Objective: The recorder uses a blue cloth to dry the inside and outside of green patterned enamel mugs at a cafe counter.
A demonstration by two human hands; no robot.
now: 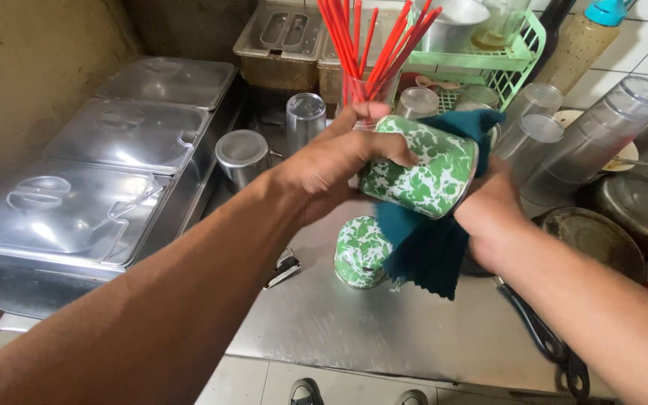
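A green-and-white mottled enamel cup [420, 166] is held above the steel bench [384, 322], tipped on its side with the mouth turned toward three o'clock. It is gripped by the left hand [339, 161], whose fingers are wrapped closed around the cup's base end, so that the open end is left free. A dark teal cloth [429, 240] is pressed against that open end by the right hand [493, 214]; the cloth is draped over and under the rim and hangs down toward six o'clock, which suits wiping the inside and the lip. How far the right hand's fingers are curled cannot be told, since they are hidden by the cloth and the cup, though the cloth is clearly held by them.

Directly below, at six o'clock from the held cup, a second cup of the same pattern [360, 251] is stood mouth down on the bench, a position in which water would drain off. At twelve o'clock, red straws [373, 45] are bunched upright in a glass. Clear tumblers [586, 142] are laid inverted and leaning at two o'clock, next to a pale green rack [523, 49]. Lidded steel trays [106, 187] are ranged at nine o'clock, kept covered. Dark-handled scissors [541, 337] lie at five o'clock near the bench edge.
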